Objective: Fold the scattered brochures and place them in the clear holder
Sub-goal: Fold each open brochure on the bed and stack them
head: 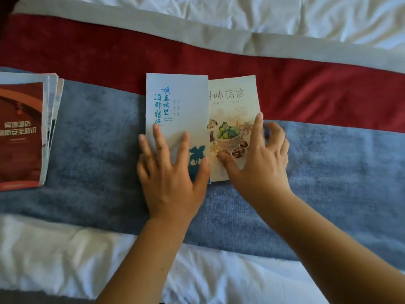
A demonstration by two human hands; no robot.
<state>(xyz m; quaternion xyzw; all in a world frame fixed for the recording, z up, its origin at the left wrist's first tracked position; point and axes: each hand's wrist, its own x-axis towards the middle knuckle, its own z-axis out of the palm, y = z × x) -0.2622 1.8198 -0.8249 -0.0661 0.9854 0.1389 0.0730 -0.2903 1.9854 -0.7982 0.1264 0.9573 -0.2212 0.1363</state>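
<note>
White bedding (285, 16), crossed by a red runner (87, 51) and a blue-grey towel (98, 139), serves as the work surface. One pale printed paper brochure (177, 102) is being folded: its blue-lettered panel is pressed flat under the splayed left hand (171, 172), while the cream food-picture panel (236, 106) is held down by the right hand (260, 159), fingers (258, 126) spread, nothing gripped. Closing the cream panel over seems to be called for next. One stack of brochures (24, 132), red-covered on top, lies well left of the fingers. No clear holder is seen.
</note>
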